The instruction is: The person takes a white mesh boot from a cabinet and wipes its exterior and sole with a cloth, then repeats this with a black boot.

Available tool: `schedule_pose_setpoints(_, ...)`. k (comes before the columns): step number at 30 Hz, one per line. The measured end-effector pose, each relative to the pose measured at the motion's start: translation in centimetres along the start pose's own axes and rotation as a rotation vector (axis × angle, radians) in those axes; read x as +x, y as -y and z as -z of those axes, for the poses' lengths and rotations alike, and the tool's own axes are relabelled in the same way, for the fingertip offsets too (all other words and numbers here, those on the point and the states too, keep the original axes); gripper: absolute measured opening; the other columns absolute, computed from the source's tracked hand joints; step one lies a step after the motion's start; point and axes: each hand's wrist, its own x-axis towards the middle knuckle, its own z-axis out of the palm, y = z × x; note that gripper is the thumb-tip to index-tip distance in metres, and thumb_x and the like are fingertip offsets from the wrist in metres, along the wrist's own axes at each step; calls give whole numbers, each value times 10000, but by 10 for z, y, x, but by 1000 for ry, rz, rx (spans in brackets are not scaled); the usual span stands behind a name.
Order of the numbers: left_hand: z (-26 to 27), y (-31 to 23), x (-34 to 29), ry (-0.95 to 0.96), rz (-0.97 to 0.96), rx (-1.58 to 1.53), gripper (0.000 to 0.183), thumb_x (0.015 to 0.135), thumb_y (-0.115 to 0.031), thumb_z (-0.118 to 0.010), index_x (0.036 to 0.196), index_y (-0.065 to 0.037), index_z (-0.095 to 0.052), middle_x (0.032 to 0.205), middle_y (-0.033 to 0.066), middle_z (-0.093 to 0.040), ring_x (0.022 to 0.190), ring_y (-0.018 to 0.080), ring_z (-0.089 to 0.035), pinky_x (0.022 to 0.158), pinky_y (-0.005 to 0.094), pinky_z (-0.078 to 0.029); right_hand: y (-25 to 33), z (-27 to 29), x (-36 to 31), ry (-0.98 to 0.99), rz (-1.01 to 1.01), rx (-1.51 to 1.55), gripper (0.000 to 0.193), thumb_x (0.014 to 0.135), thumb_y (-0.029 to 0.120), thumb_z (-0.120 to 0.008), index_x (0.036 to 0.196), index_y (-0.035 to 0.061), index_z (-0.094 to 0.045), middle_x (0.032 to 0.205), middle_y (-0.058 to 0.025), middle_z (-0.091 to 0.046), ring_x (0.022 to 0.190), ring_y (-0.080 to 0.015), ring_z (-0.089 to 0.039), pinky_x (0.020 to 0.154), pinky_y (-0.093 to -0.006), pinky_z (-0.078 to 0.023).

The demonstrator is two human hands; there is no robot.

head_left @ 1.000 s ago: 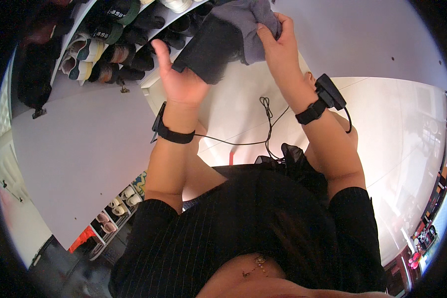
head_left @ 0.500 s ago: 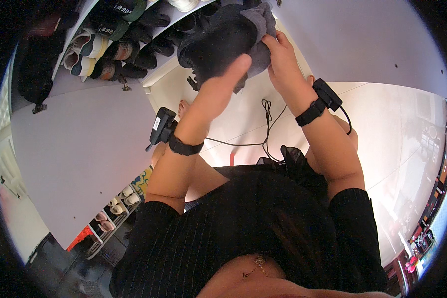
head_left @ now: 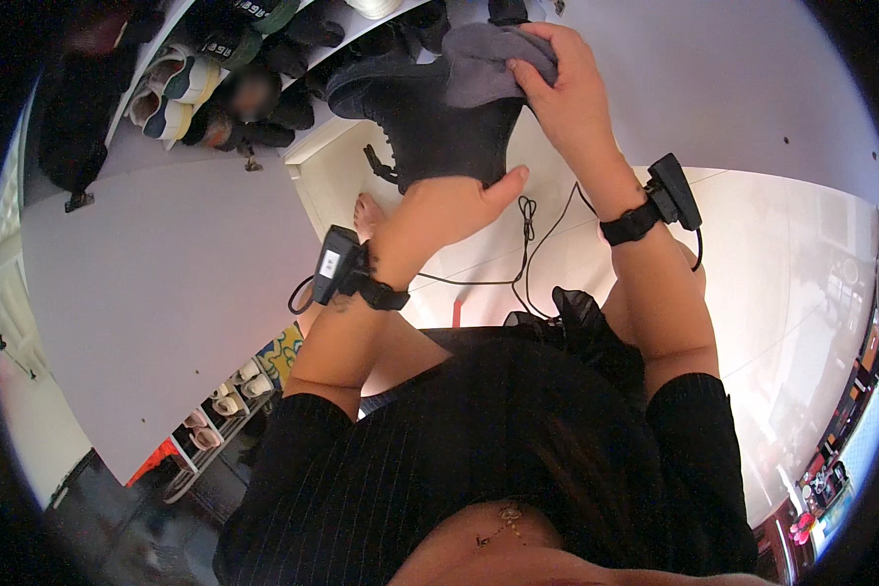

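Observation:
A black lace-up boot (head_left: 439,142) is raised in front of me, its toe pointing up and left. At the lower end of its shaft my left hand (head_left: 454,210) grips it, thumb sticking out to the right. The other fingers of that hand are hidden by the boot. My right hand (head_left: 571,88) is closed on a grey cloth (head_left: 488,63), pinched between thumb and fingers. The cloth lies against the heel and sole end of the boot.
Shelves of shoes (head_left: 181,93) stand at the upper left, with an opened white cabinet door (head_left: 166,303) below them. Another white panel (head_left: 732,88) is at the upper right. A black cable (head_left: 525,239) trails over the pale floor. A small shoe rack (head_left: 220,420) stands lower left.
The boot has turned and now shows its side and laces. My left hand has moved down with the shaft. The cloth, in my right hand, now covers the heel end.

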Motion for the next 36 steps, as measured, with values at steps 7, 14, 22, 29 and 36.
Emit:
schedule_pose_setpoints(7,-49,9,-5,-87,-347,62,667,836,-553,-652,1235,-22,-592,1182,267,-617,1109,437,-578,984,465,-441,15,-7,-8,178,331,-416,361,746,149,-750,1086,118,-635,1068,-72,-625,1034,-324,-569,901,-420,-488)
schedule_pose_setpoints(14,-31,-2,-3,-142,-96,5,764,824,-715,-564,692,29,-675,628,232,-628,676,434,-653,696,468,-532,-5,11,-4,115,225,-395,310,785,146,-725,1079,103,-634,1034,-107,-628,1010,-347,-571,892,-431,-484)
schedule_pose_setpoints(22,-2,14,9,-175,15,-43,780,836,-720,-546,697,35,-683,649,270,-623,756,451,-655,758,458,-517,-23,28,-20,226,-8,-533,314,808,152,-719,1097,86,-618,1021,-161,-632,998,-398,-564,882,-458,-474)
schedule_pose_setpoints(29,14,10,6,-284,-82,-446,691,883,-606,-601,1165,23,-645,994,217,-699,910,249,-662,841,355,-500,-19,10,-21,131,-271,-178,340,859,231,-701,1139,64,-602,978,-194,-692,881,-375,-663,805,-437,-519)
schedule_pose_setpoints(36,33,16,10,43,-2,-1299,748,975,-609,-459,1417,-6,-466,1410,121,-528,1286,245,-499,1112,391,-367,-2,1,-16,81,-245,12,354,879,246,-690,1166,61,-597,984,-183,-700,919,-350,-677,830,-391,-522)
